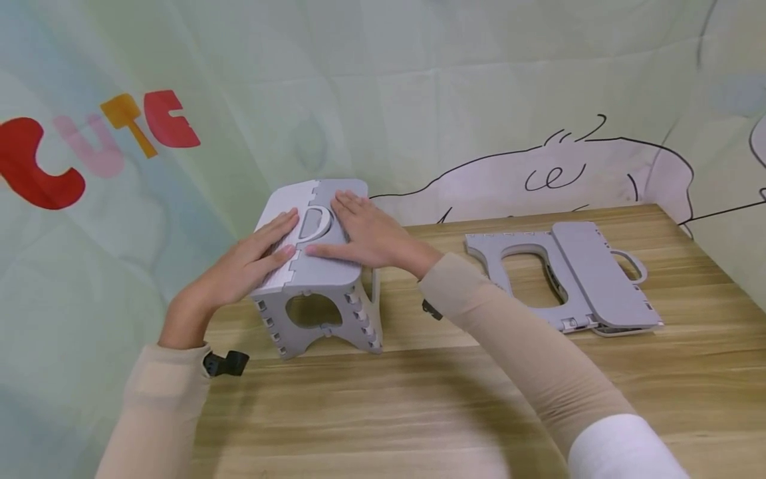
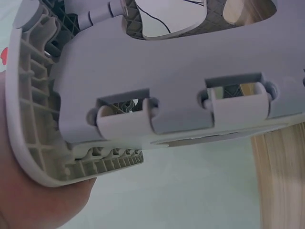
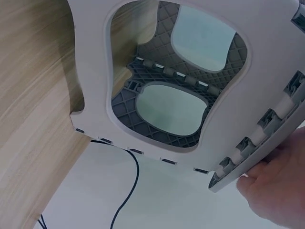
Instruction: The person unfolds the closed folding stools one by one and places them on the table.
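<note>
A grey folding step stool [image 1: 317, 279] stands unfolded and upright on the wooden table, its top panel level and its small carry handle lying flat in the middle. My left hand [image 1: 242, 263] rests on the left half of the top, fingers extended. Across from it, my right hand [image 1: 368, 236] lies on the right half with straight fingers spread around the handle. The left wrist view shows the stool's hinged side [image 2: 157, 76] and the ribbed underside of its top. In the right wrist view, a leg panel [image 3: 93, 62] with a large cut-out fills much of the picture.
A second grey folding stool [image 1: 604, 273] lies partly folded on the table [image 1: 383, 412], to the right, its handle pointing right. Behind the table hangs a printed cloth [image 1: 371, 86] with coloured letters and line drawings. Black wrist mounts [image 1: 226, 364] sit on both sleeves.
</note>
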Available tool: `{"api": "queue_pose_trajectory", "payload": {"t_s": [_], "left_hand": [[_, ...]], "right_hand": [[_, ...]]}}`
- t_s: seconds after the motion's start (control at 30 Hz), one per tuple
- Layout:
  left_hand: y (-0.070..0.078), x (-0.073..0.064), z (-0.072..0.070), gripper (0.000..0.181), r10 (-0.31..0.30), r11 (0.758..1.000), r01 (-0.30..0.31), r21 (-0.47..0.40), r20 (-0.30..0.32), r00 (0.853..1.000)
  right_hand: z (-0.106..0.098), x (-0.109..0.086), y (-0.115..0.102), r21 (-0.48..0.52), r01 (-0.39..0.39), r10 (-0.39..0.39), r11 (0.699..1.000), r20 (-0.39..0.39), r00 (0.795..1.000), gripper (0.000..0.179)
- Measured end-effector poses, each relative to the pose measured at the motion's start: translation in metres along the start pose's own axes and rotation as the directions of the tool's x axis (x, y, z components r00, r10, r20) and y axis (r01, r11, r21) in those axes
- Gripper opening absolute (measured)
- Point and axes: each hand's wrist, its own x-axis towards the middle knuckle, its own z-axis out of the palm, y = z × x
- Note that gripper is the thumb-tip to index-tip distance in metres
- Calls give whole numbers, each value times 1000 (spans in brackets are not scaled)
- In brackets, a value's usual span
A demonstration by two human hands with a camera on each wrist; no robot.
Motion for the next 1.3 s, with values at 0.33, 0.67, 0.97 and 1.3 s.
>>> {"api": "queue_pose_trajectory", "payload": {"t_s": [0.33, 0.67, 0.97, 1.3], "left_hand": [[10, 5, 0, 65, -26, 1000, 26, -17, -12, 1000], [27, 11, 3, 67, 11, 999, -10, 32, -37, 999], [40, 17, 15, 65, 34, 997, -30, 71, -48, 998], [69, 31, 32, 66, 183, 967, -169, 191, -56, 981]], "right_hand": [[-14, -17, 13, 172, 23, -13, 985, -57, 998, 95], [-28, -40, 29, 178, 59, -43, 982, -92, 995, 87], [-31, -60, 50, 173, -5, 18, 985, -76, 997, 86], [-30, -86, 83, 201, -92, 109, 975, -75, 991, 86]]}}
